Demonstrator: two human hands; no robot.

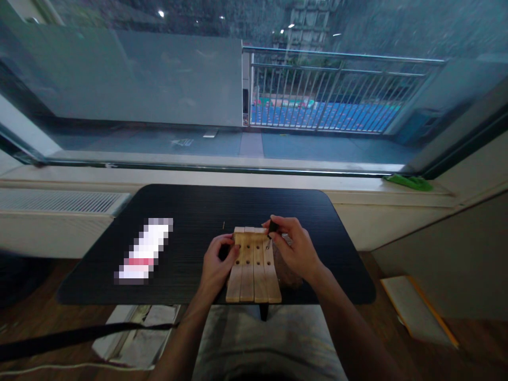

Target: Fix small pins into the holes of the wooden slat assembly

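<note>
A small wooden piece made of several pale slats [246, 286] lies near the front edge of the black table, with two rows of dark holes across it. My left hand [217, 260] grips its left edge, thumb on top and fingers curled at the side. Between the fingertips and thumb of my right hand [296, 246] is a short black-handled screwdriver [272, 227]. Its thin shaft points down to the upper hole of the rightmost slat, where a bit of shiny metal shows. Whether the tip touches it is too small to tell.
The black table [190, 206] stands against a window sill [198, 174]. A pixelated bright rectangle [146, 248] lies on its left side, and a thin small stick [223, 225] behind my left hand. An open white box [135, 338] is on the floor; a green cloth [410, 182] lies on the sill.
</note>
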